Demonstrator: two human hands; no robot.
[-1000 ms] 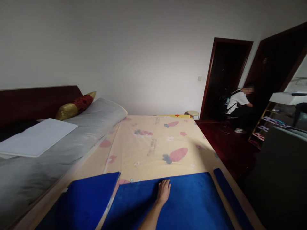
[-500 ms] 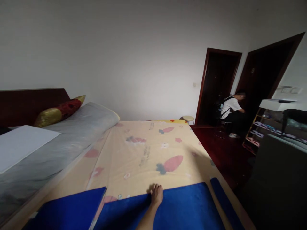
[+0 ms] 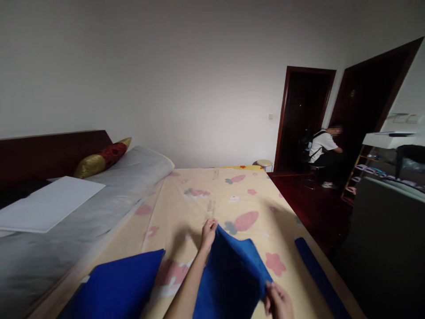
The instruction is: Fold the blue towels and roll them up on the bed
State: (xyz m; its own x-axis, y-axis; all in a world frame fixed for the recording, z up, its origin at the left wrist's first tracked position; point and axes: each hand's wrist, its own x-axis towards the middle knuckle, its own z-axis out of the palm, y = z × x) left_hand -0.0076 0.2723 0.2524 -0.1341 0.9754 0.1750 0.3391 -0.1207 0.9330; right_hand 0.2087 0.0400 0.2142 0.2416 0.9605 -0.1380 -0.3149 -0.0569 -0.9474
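Observation:
A piece of blue cloth point(image 3: 229, 270) is raised off the bed in front of me, sagging between my two hands. My left hand point(image 3: 209, 233) pinches its far left corner. Lower down at the right, my right hand point(image 3: 278, 299) grips the cloth's right edge between thumb and fingers. The near part of the cloth runs out of view at the bottom. Beneath it lies a cream bed sheet point(image 3: 195, 212) printed with pink carrots and flowers. To the left rests a second flat blue piece point(image 3: 122, 279), and to the right a narrow blue strip point(image 3: 318, 274).
A grey quilt point(image 3: 133, 195) with a white board point(image 3: 56, 204) on it covers the bed's left side, near a red and gold pillow point(image 3: 102, 158). At the right are a dark cabinet point(image 3: 392, 239) and a shoe rack point(image 3: 361, 168). A person point(image 3: 322, 150) sits by the doors.
The cloth lay flat with one hand at its far edge. Now it is lifted and bunched narrower, its right edge drawn leftward, and my right hand has come into view holding it.

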